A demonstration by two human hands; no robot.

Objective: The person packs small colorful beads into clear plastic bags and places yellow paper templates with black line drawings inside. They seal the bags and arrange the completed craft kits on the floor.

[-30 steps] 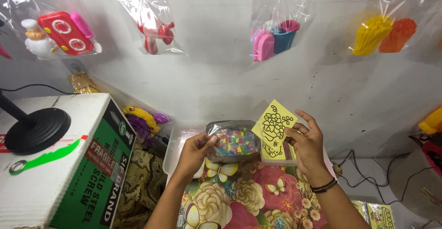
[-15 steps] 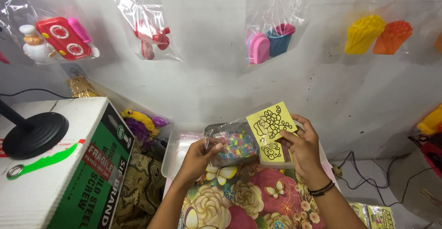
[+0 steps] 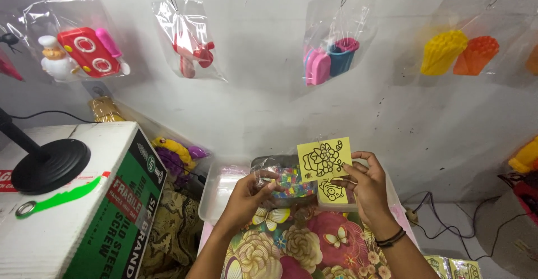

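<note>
My left hand (image 3: 251, 196) grips a clear plastic bag of small multicoloured pieces (image 3: 283, 179), held just above a flowered cloth (image 3: 305, 242). My right hand (image 3: 365, 185) pinches a yellow card with a black line drawing (image 3: 325, 159), lifted upright beside the bag. A second yellow card (image 3: 333, 192) lies under it, on a stack by my right palm. A dark band circles my right wrist. Both hands are close together in front of the wall.
A clear plastic tray (image 3: 219, 190) sits left of the hands. A white and green cardboard box (image 3: 95, 200) carrying a black round stand base (image 3: 49, 165) fills the left. Bagged plastic toys (image 3: 330, 54) hang along the wall. Cables lie on the floor at the right.
The yellow card has been lifted a little higher and turned more upright. The left hand has tightened on the bag and drawn it nearer the card.
</note>
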